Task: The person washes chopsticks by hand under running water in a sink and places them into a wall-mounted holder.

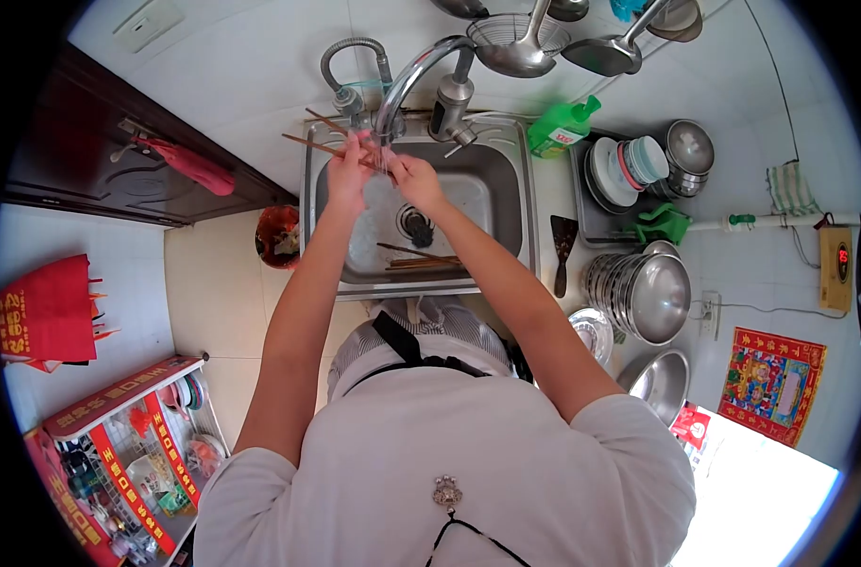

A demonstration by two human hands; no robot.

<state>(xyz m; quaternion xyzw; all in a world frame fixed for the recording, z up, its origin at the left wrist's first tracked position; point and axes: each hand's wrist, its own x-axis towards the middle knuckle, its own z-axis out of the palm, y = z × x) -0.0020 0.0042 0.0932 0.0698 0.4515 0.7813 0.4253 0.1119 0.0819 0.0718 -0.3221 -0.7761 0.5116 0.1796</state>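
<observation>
Under the curved faucet point(413, 80), my left hand point(349, 178) is closed around several brown wooden chopsticks point(309, 142), whose ends stick out to the left past the sink's rim. My right hand point(417, 181) is closed on the same chopsticks from the right side, close to my left hand. Water seems to run from the spout onto my fingers. Below, in the stainless steel sink point(506, 203), more chopsticks point(423, 262) lie near the front wall. A dark clump point(419, 229) sits at the drain.
A green detergent bottle point(562, 127) stands behind the sink's right corner. Further right are a dark spatula point(562, 253), a dish rack point(586, 213) with bowls and plates, and stacked metal bowls point(659, 298). Ladles point(515, 60) hang above. A red bin point(277, 234) is left of the sink.
</observation>
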